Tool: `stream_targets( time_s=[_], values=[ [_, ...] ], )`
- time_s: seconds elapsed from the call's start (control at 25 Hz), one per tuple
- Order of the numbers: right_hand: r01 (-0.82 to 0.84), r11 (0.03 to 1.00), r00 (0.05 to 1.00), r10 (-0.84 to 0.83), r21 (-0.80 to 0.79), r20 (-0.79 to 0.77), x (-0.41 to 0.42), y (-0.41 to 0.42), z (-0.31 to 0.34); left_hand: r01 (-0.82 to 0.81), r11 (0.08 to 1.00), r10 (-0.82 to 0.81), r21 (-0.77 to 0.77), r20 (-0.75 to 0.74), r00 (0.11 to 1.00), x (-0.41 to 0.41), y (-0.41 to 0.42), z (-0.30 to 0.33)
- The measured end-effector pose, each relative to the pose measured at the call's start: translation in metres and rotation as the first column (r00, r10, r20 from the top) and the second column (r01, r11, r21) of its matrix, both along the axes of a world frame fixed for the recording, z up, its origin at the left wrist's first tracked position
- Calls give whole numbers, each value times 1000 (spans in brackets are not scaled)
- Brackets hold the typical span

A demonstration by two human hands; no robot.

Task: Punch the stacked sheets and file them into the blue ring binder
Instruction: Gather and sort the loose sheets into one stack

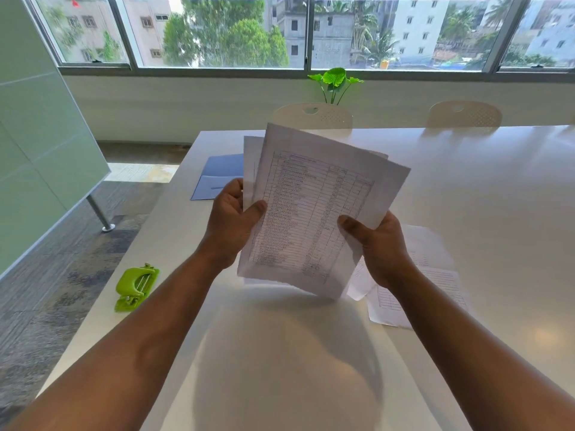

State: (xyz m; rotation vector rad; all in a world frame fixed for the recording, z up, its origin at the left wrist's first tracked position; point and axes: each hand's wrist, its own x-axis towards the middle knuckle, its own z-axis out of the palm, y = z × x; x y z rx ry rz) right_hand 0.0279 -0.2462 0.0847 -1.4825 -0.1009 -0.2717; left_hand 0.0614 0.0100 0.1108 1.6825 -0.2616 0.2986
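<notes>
- Head view: both bare hands hold a loose stack of printed sheets (pixel 314 213) up off the white table (pixel 466 188), tilted so the printed table on the top page faces the camera.
- The left hand (pixel 230 225) grips the stack's left edge, thumb pressed on the front page and the other fingers curled behind it.
- The right hand (pixel 378 247) grips the lower right part of the stack, thumb on the front and the remaining fingers hidden behind the paper.
- The sheets are not squared up: at least one page sticks out at the upper left behind the front one, and the corners fan apart on the right.
- More printed pages (pixel 435 275) lie flat on the table under and just beyond the right wrist, overlapping one another.
- The blue binder (pixel 217 178) lies on the table behind the left hand, near the table's far left corner, partly hidden by the held sheets; whether it has rings cannot be told from here.
- A green hole punch (pixel 135 287) sits near the table's left edge, left of the left forearm and well apart from the sheets.
- Two pale chairs (pixel 312 116) stand at the table's far side, with a small green plant (pixel 334 82) behind them below the window.
</notes>
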Motion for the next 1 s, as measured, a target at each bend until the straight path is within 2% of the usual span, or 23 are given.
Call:
stream_targets(
  time_s=[0.12, 0.28, 0.52, 0.68, 0.84, 1.0],
  values=[
    [-48, 998, 999, 47, -50, -26, -3, 4, -1, 16, 1000, -16, 7, -32, 999, -5, -1, -7],
    [-75, 978, 995, 62, -196, -72, -6, 10, -3, 53, 997, -48, 51, -91, 995, -8, 3, -13],
    [-107, 988, 994, 109, -114, 12, -10, 15, 10, 44, 999, -45, -12, -56, 997, -7, 10, -8],
    [-88, 980, 996, 84, -176, -33, -11, 14, 1, 58, 998, -60, -16, -119, 991, -13, 6, -18],
    [-101, 982, 995, 100, -162, -18, -10, 13, 4, 41, 999, -42, -11, -78, 996, -12, 6, -12],
    [-98, 973, 993, 83, -211, -78, -13, 10, -9, 56, 998, -55, 4, -178, 982, -20, 0, -24]
  ],
)
